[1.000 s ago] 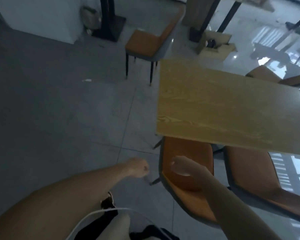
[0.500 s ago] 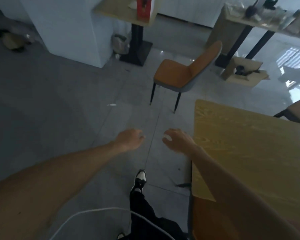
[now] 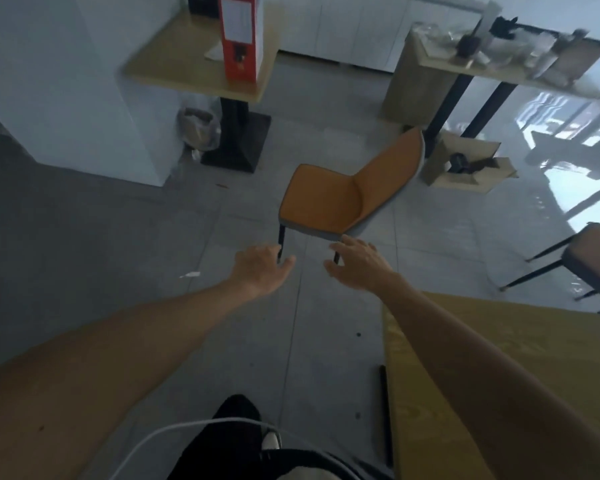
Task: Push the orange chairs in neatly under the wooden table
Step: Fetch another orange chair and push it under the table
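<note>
An orange chair (image 3: pixel 329 199) with a grey shell and thin black legs stands alone on the grey floor, away from the wooden table (image 3: pixel 520 382), whose corner fills the lower right. My left hand (image 3: pixel 260 271) and my right hand (image 3: pixel 357 265) are stretched out side by side just short of the chair's front legs, fingers spread, holding nothing. A second orange chair (image 3: pixel 593 258) shows partly at the right edge, beyond the table's far end.
A small table with a red box (image 3: pixel 239 36) stands at the back on a black base (image 3: pixel 238 140), next to a white pillar (image 3: pixel 66 81) and a bagged bin (image 3: pixel 198 128). An open cardboard box (image 3: pixel 468 164) lies behind the chair. My dark-trousered leg (image 3: pixel 236 431) steps forward.
The view has swung up and away from the two chairs tucked under the table, towards the lone chair. Both hands have opened and reached forward, close to it.
</note>
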